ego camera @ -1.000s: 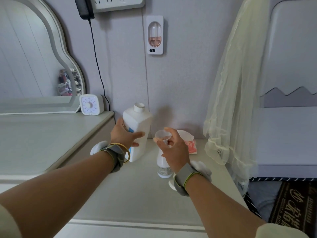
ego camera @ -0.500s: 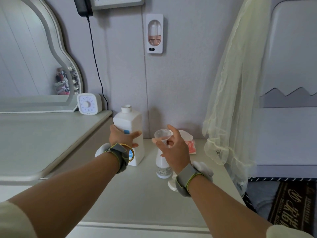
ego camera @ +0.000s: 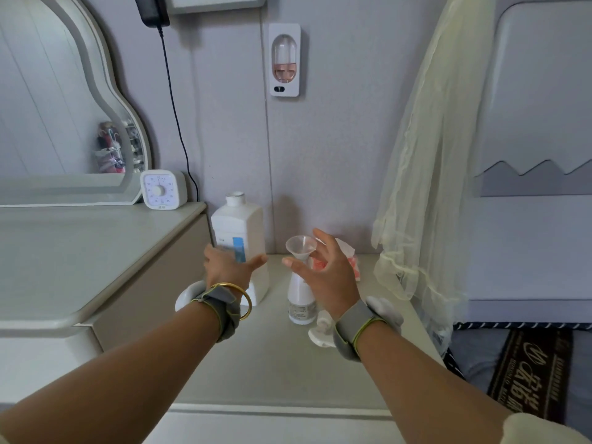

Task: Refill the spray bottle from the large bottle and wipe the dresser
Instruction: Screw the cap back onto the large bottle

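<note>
White plastic, large bottle (ego camera: 238, 232): one, uncapped, upright at the back of the lower surface (ego camera: 256, 357), against the wall.
Spray bottle (ego camera: 301, 299): one, small, white, upright just right of the large bottle, head off.
Funnel (ego camera: 301, 246): one, clear, seated in the spray bottle's neck.
Spray head (ego camera: 320, 331): one, white, lying on the surface beside the spray bottle's base, partly hidden by the right wrist.
Left hand (ego camera: 229, 267): open, fingers spread in front of the large bottle's lower half; contact impossible to tell.
Right hand (ego camera: 326, 277): open, thumb and fingers curved loosely around the funnel, no firm grip visible.
Pink-and-white pack (ego camera: 349, 261): one, behind the right hand, mostly hidden.
Timer (ego camera: 161, 189): one, on the higher dresser top (ego camera: 80, 251) to the left, beside a mirror (ego camera: 57, 100).
Room: grey wall, dispenser (ego camera: 284, 59) mounted above, sheer netting (ego camera: 426, 174) hanging right.
</note>
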Demonstrator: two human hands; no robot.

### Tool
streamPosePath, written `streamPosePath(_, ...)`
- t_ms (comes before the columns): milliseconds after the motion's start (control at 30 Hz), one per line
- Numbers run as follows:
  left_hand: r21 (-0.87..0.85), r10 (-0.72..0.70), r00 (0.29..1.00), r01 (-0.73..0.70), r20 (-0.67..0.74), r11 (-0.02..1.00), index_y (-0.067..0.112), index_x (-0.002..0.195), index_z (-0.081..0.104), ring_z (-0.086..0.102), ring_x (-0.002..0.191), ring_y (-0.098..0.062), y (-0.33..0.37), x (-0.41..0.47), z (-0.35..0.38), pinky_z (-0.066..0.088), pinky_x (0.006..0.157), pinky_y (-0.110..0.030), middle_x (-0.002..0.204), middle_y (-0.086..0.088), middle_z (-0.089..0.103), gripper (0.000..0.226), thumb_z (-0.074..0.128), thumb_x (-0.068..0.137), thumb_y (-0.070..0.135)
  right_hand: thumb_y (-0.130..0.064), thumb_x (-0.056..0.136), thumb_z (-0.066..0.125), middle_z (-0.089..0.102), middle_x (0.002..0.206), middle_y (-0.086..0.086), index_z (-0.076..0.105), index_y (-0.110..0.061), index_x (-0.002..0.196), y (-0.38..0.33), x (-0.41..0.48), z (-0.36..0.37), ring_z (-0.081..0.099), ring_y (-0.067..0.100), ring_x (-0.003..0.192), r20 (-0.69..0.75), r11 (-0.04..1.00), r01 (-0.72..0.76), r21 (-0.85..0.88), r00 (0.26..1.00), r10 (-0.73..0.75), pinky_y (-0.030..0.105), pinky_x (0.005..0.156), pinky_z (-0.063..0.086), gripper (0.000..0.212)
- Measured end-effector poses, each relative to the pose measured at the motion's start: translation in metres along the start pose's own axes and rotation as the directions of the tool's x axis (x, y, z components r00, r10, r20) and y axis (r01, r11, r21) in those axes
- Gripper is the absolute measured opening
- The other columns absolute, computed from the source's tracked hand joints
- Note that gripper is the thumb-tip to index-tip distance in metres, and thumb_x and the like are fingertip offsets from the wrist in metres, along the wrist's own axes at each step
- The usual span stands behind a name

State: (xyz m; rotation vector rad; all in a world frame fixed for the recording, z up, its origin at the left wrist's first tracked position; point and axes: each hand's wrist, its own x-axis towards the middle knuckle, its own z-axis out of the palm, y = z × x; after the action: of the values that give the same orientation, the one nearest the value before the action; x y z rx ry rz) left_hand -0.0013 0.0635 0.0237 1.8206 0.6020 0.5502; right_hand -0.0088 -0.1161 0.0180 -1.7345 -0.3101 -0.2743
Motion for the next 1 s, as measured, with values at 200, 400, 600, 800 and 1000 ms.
streamPosePath(200, 0.075, -0.109, 0.993, 0.112, -0.047, 0.991, 0.009, 0.12, 0.045, 0.058, 0.106, -0.033, -0.033, -0.036, 0.001, 0.049, 0.092, -0.044, 0.12, -0.015, 0.056, 0.07, 0.085, 0.067, 0.035, -0.047, 0.078, 0.067, 0.07, 0.111, -0.007, 0.063, -0.031, 0.11, 0.015, -0.017, -0.029, 0.067, 0.009, 0.097, -0.098, 0.989, -0.145, -0.004, 0.985, 0.144, 0.043, 0.094, 0.053, 0.036)
streamPosePath(400, -0.028, -0.106, 0.98, 0.112, 0.171, 0.993, 0.009, 0.099, 0.055, 0.062, 0.072, -0.023, -0.058, -0.068, 0.018, 0.056, 0.077, -0.038, 0.094, -0.012, 0.064, 0.032, 0.077, 0.077, 0.017, -0.015, 0.086, 0.062, 0.072, 0.105, -0.001, 0.068, -0.02, 0.106, 0.048, -0.049, -0.047, 0.066, 0.014, 0.095, -0.076, 0.955, -0.215, -0.202, 0.976, 0.204, 0.032, 0.092, 0.052, 0.021)
streamPosePath(600, 0.113, 0.024, 0.979, -0.047, 0.201, 0.992, 0.01, 0.098, 0.06, 0.06, 0.085, -0.021, -0.07, -0.078, 0.021, 0.047, 0.079, -0.029, 0.089, -0.004, 0.063, 0.025, 0.074, 0.08, 0.02, -0.009, 0.083, 0.063, 0.067, 0.106, -0.009, 0.067, -0.027, 0.102, 0.073, -0.06, -0.049, 0.06, 0.017, 0.098, -0.154, 0.951, -0.108, -0.29, 0.986, 0.064, 0.031, 0.089, 0.048, 0.027)
streamPosePath(800, 0.159, 0.048, 0.978, -0.081, 0.203, 0.984, 0.012, 0.098, 0.059, 0.058, 0.084, -0.019, -0.071, -0.077, 0.022, 0.045, 0.077, -0.029, 0.087, 0.0, 0.06, 0.026, 0.074, 0.08, 0.022, -0.023, 0.074, 0.076, 0.058, 0.125, -0.003, 0.06, -0.028, 0.121, 0.079, -0.054, -0.048, 0.048, 0.024, 0.117, -0.2, 0.876, -0.152, -0.457, 0.978, 0.065, 0.023, 0.092, 0.031, 0.05)
streamPosePath(1000, 0.201, 0.075, 0.974, -0.118, 0.213, 0.972, 0.015, 0.097, 0.057, 0.057, 0.082, -0.017, -0.072, -0.081, 0.025, 0.043, 0.074, -0.026, 0.091, -0.002, 0.061, 0.025, 0.073, 0.08, 0.021, -0.033, 0.075, 0.074, 0.07, 0.106, -0.01, 0.052, -0.032, 0.121, 0.083, -0.044, -0.046, 0.059, 0.025, 0.107, -0.176, 0.864, -0.257, -0.433, 0.964, 0.198, 0.041, 0.095, 0.044, 0.052)
